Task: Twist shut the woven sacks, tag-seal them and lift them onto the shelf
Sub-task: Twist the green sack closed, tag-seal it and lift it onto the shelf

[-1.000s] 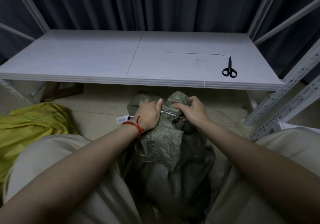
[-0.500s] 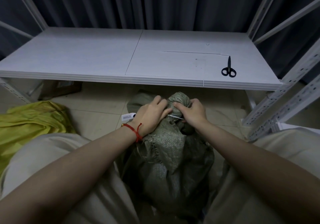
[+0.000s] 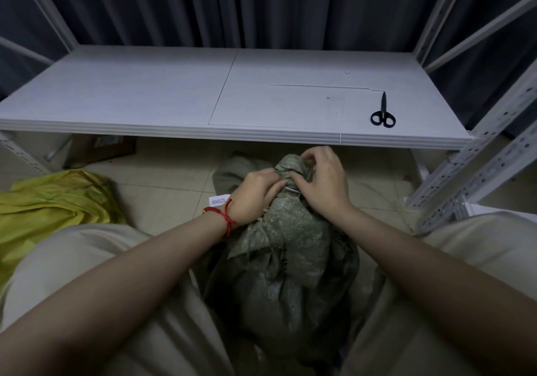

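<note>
Sack (image 3: 284,259) on the floor between a person's knees, in front of the shelf (image 3: 145,94).
Both hands are curled at its twisted neck: left hand (image 3: 255,192) grips the sack, right hand (image 3: 322,184) pinches a thin white tie (image 3: 291,189); the tag (image 3: 218,200) pokes out behind the left wrist. Scissors (image 3: 383,114) lie on the shelf.

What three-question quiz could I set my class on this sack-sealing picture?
1. True or false: the scissors lie on the shelf.
2. The green sack sits: A on the shelf; B on the floor; C inside a box.
3. Which of the hands wears the red string?
Key: 1 true; 2 B; 3 the left hand.
</note>
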